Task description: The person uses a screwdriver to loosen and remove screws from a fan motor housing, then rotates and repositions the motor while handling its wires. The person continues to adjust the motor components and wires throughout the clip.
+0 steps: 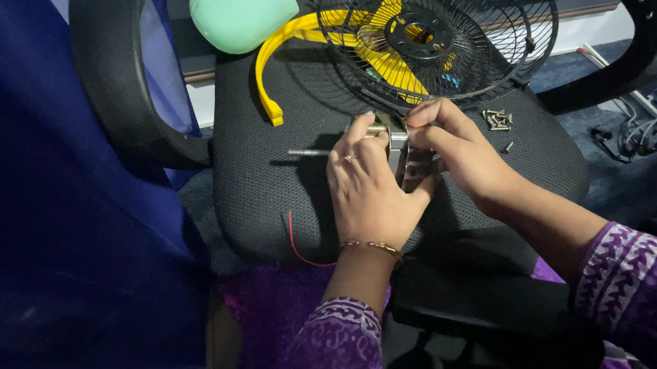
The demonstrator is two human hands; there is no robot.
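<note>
On black mesh chair seat (pixel 263 192), both hands clamp a small metal motor (pixel 401 160) w/ shaft sticking out left. Left hand (pixel 366 192) curled over its left side, right hand (pixel 461 153) pinching its top edge. Red wire (pixel 296 246) trails below-left. Screws (pixel 497 118) just right; wire fan guard (pixel 442 23) and yellow blade (pixel 304 39) behind.

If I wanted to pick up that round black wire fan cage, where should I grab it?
Grab the fan cage by its thick outer rim at the near right edge, coming from the right side. That rim looks like the sturdiest part; the thin wires could probably bend. The left side is crowded by the yellow blade, and both hands, left hand and right hand, are busy just in front.
</note>
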